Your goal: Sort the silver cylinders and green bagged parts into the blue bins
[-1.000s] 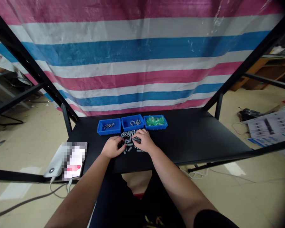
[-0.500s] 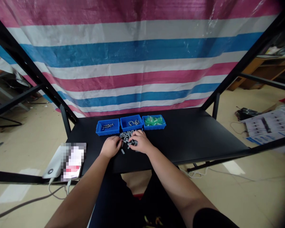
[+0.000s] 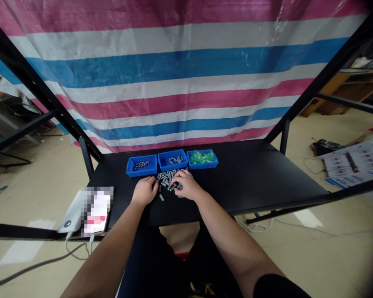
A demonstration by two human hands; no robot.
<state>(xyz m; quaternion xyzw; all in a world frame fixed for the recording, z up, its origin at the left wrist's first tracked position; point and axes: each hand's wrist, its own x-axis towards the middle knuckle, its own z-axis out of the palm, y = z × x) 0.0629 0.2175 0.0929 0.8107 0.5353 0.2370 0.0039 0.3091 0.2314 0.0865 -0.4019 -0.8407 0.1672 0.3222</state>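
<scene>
Small grey metal cylinders (image 3: 165, 179) lie in a loose pile on the black table, in front of three blue bins. My left hand (image 3: 145, 191) rests at the pile's left edge, its fingers curled inward; whatever they may hold is hidden. Over the right side of the pile, my right hand (image 3: 189, 186) has its thumb and fingers bent around a small grey cylinder (image 3: 173, 187), with more pieces under the palm. One stray cylinder (image 3: 161, 198) lies nearer to me, between both hands.
The left bin (image 3: 133, 171) and middle bin (image 3: 163, 167) hold small metal parts; the right bin (image 3: 203, 166) holds green and clear pieces. A white power bank (image 3: 71, 213) and a phone (image 3: 99, 211) with cables lie at the table's left edge. A striped sheet (image 3: 180, 99) hangs behind.
My right hand has shifted very slightly among the cylinders, with its fingertips over the pile. My left hand stays in nearly the same place. The whole view has moved a little.
</scene>
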